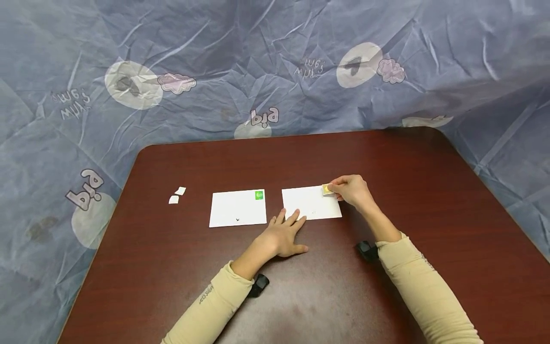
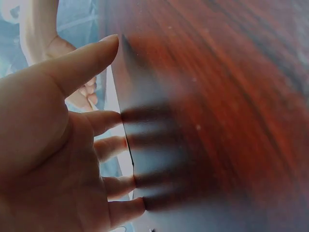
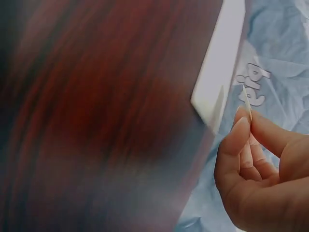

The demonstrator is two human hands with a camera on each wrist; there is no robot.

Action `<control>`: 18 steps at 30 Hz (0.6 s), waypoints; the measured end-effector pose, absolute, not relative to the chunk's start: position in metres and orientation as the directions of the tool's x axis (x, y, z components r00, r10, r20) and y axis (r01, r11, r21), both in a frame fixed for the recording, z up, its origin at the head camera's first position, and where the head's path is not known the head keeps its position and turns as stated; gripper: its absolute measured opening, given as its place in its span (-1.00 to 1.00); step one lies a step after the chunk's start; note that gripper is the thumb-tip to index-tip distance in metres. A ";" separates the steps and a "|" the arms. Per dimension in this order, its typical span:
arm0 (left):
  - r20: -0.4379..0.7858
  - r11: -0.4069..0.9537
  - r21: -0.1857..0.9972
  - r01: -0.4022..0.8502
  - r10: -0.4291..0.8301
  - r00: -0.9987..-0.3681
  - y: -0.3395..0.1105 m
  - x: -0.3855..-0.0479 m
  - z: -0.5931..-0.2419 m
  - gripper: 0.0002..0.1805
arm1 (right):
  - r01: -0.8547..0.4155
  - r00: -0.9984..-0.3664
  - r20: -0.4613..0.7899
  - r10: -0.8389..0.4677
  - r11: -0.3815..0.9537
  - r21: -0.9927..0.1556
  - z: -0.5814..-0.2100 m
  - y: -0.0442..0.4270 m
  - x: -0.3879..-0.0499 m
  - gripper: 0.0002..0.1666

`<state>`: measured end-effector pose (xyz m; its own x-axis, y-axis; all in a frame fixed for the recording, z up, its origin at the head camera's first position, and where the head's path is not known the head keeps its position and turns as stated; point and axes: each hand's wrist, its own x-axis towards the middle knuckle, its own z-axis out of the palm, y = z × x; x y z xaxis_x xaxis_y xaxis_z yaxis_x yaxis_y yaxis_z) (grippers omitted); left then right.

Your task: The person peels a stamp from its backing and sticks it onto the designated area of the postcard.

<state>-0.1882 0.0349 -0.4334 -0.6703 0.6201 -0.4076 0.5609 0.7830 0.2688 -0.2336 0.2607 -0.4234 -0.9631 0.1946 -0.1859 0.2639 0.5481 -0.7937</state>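
A white envelope-like sheet (image 1: 307,203) lies on the table in the head view. My left hand (image 1: 281,237), fingers straight and spread, rests at its near edge; the left wrist view shows the fingertips of that hand (image 2: 63,145) touching down there. Over the sheet's far right corner, my right hand (image 1: 352,190) pinches a small square yellow sticker (image 1: 325,190) with a pale border. Seen edge-on in the right wrist view, the thin sticker (image 3: 246,100) stands tilted between thumb and index finger, apart from the sheet (image 3: 217,72).
To the left lies a second white sheet (image 1: 237,210) with a green sticker (image 1: 259,195) in its far right corner and a small dark mark near its front edge. Two small white paper squares (image 1: 174,199) lie farther left on the brown table (image 1: 206,167). A blue patterned cloth (image 1: 215,71) hangs behind.
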 end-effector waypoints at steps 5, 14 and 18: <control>-0.401 0.780 0.265 0.567 0.624 -0.671 0.034 -0.188 -0.433 -0.12 | 0.290 -0.957 -0.225 0.184 0.560 -0.776 -0.427 0.264 -0.239 -0.73; -0.422 0.786 0.265 0.558 0.615 -0.666 0.034 -0.188 -0.433 -0.10 | 0.294 -0.955 -0.252 0.159 0.634 -0.715 -0.430 0.264 -0.244 -0.76; -0.414 0.785 0.254 0.565 0.617 -0.670 0.035 -0.188 -0.433 -0.09 | 0.296 -0.954 -0.248 0.166 0.642 -0.708 -0.431 0.263 -0.244 -0.73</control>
